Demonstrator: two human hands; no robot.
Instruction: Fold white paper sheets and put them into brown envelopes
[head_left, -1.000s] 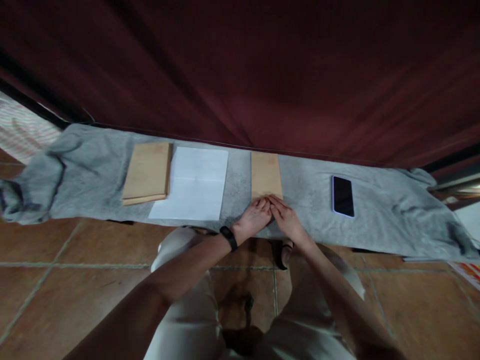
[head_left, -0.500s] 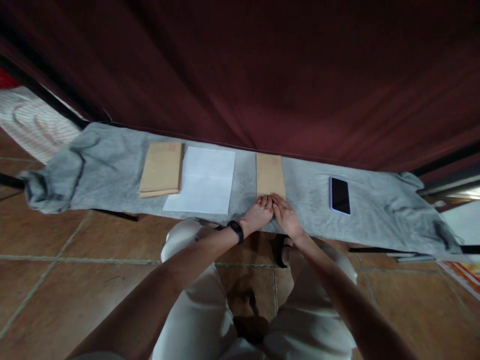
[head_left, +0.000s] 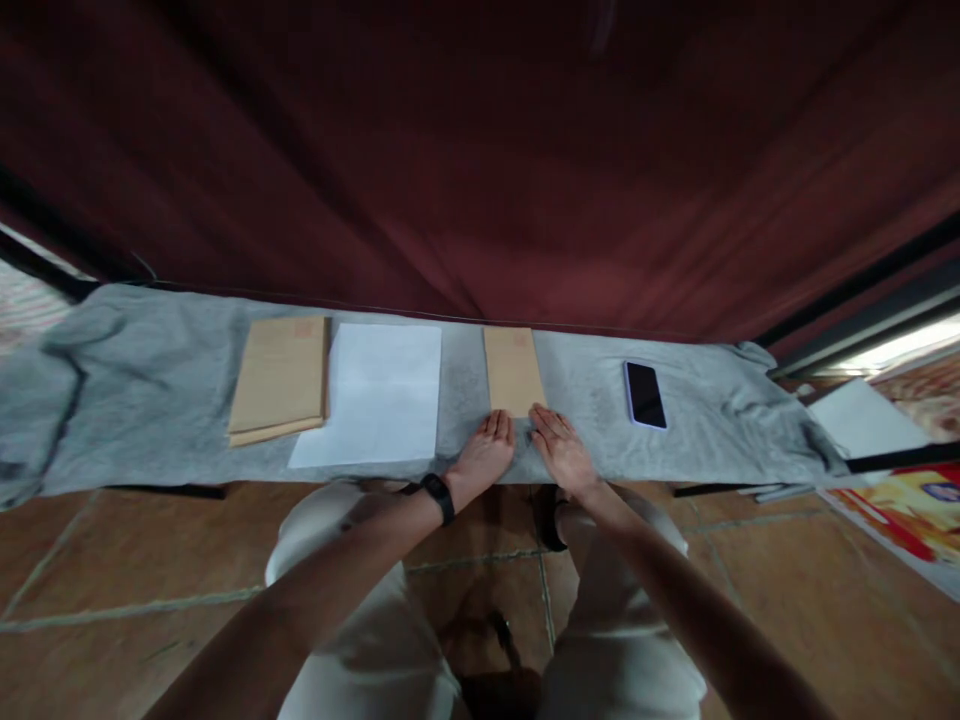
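A brown paper envelope [head_left: 514,370] lies flat on the grey cloth, upright in front of me. My left hand [head_left: 487,446] rests with its fingertips on the envelope's near left corner, fingers stretched out side by side. On the near right corner lie the fingertips of my right hand [head_left: 562,449], its fingers also extended. The near edge of the envelope shows between the two hands. To the left is a white sheet of paper [head_left: 382,390], with a faint crease across it. A stack of brown envelopes [head_left: 279,372] overlaps the sheet's left side.
A phone [head_left: 645,395] with a dark screen lies to the right on the grey cloth [head_left: 720,420]. Behind the cloth-covered surface hangs a dark red curtain [head_left: 465,200]. A red and yellow printed box [head_left: 915,510] is on the floor at right.
My hands were together at the middle of the envelope's near edge. Now they have parted to its two near corners. The camera view has shifted a little.
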